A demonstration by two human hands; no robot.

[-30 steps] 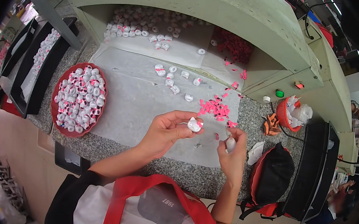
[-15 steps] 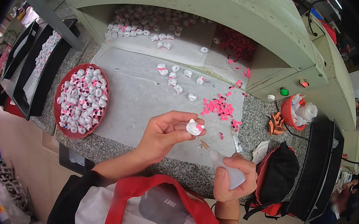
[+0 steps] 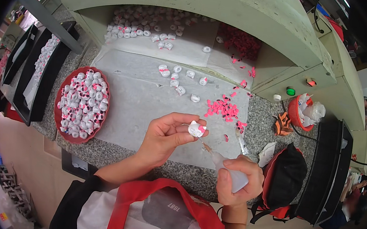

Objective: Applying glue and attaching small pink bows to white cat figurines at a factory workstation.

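Between thumb and fingers, my left hand (image 3: 163, 135) pinches a small white cat-head piece (image 3: 196, 129) with a pink bow. My right hand (image 3: 241, 179) is wrapped round a translucent squeeze bottle (image 3: 231, 173), its thin tip pointing up and left toward the underside of the cat head. Whether the tip touches the piece I cannot tell. Just beyond my hands, small pink pieces (image 3: 222, 108) lie scattered on the white sheet (image 3: 126, 108). Several loose white cat heads (image 3: 180, 90) sit farther back on that sheet.
At left stands a red scalloped dish (image 3: 60, 119) heaped with cat heads, beside black trays (image 3: 27, 111). A pale green hood (image 3: 194, 8) arches over more pieces at the back. To the right are an orange basket (image 3: 294, 115), a tool (image 3: 241, 143) and a black bag (image 3: 286, 179).
My left hand and the cat head have shifted very slightly left in the picture, as has the bottle in my right hand. Both holds are unchanged.
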